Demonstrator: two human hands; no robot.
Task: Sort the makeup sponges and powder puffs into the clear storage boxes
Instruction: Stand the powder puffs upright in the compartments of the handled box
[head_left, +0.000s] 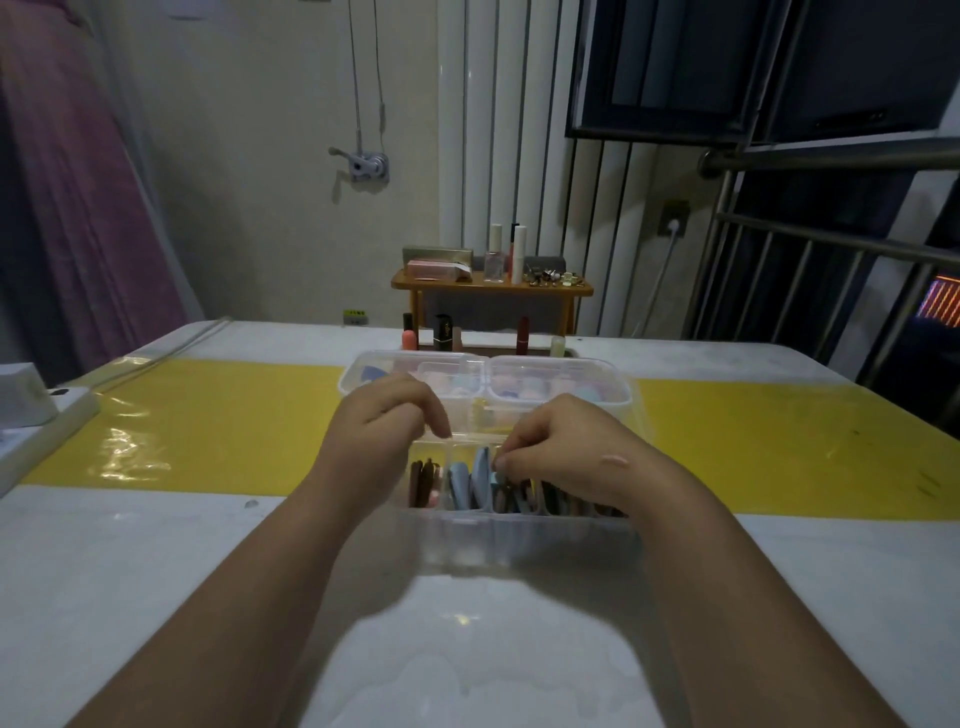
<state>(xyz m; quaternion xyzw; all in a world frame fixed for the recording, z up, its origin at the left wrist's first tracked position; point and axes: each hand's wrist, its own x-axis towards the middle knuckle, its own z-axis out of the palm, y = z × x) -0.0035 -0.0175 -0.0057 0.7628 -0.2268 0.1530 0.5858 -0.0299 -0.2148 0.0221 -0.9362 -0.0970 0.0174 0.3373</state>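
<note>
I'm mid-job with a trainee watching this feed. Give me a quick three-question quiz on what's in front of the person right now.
1. True or false: the puffs in the near box lie flat in one loose heap.
2. Which colour of puffs fills the leftmost compartment of the near box? A) brown B) white C) green
3. Fill in: the strip under the far end of the near box is coloured ___.

Key
1. False: they stand on edge, sorted into separate compartments.
2. A: the brown puffs.
3. Yellow.
</note>
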